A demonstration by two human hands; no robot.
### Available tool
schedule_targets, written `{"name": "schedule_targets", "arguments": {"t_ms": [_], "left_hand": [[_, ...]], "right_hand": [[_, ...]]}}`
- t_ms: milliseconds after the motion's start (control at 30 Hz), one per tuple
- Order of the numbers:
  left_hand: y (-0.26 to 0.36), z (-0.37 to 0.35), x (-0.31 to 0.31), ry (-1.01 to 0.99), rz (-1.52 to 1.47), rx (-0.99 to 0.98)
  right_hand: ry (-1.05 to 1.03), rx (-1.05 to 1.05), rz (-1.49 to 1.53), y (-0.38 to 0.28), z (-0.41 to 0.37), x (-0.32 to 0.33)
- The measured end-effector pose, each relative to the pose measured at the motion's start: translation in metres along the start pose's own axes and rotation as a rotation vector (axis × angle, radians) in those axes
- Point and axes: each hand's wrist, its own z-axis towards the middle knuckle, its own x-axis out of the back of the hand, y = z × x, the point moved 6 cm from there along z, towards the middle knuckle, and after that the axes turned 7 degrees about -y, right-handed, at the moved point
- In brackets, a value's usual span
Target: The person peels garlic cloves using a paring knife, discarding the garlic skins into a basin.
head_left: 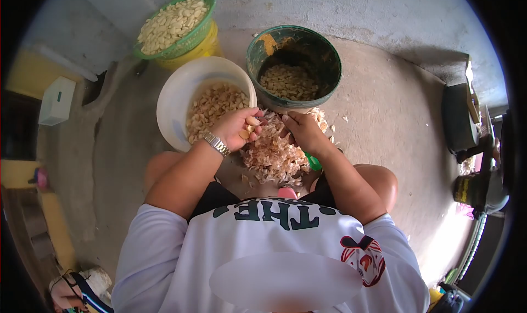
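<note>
My left hand (pixel 237 130), with a metal watch on its wrist, is curled around several pale cloves (pixel 251 123) beside the rim of a white bucket (pixel 177 107). Inside that bucket are many tan cloves (pixel 214 105). My right hand (pixel 303 131) is closed, thumb against fingers, just below the dark green bucket (pixel 328 77); what it holds is too small to make out. Peeled cloves (pixel 289 81) lie in the dark green bucket. Under and between both hands spreads a heap of papery skins (pixel 274 156).
A green basket (pixel 206 30) heaped with pale cloves rests on a yellow container (pixel 207 47) at the back left, near the wall. A green object (pixel 314 161) lies beside the skins. At the right edge stand a dark tub (pixel 460 118) and other containers. A white box (pixel 57 100) is at left.
</note>
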Motion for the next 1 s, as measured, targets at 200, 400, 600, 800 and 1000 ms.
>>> {"name": "schedule_targets", "arguments": {"t_ms": [200, 400, 600, 800, 1000], "left_hand": [[0.001, 0.002, -0.011, -0.156, 0.169, -0.149], [0.008, 0.008, -0.011, -0.152, 0.363, -0.318], [0.010, 0.004, -0.010, -0.093, 0.447, -0.393], [0.008, -0.005, -0.011, -0.019, 0.543, -0.480], [0.011, -0.028, -0.015, -0.023, 0.584, -0.676]], "right_hand": [[-0.034, 0.159, 0.032, -0.018, -0.008, -0.009], [-0.060, 0.109, 0.195, -0.016, -0.006, -0.015], [-0.050, 0.165, 0.061, -0.023, -0.009, -0.019], [0.040, 0.287, -0.036, -0.034, -0.016, -0.021], [0.149, 0.324, 0.000, -0.037, -0.028, -0.033]]}}
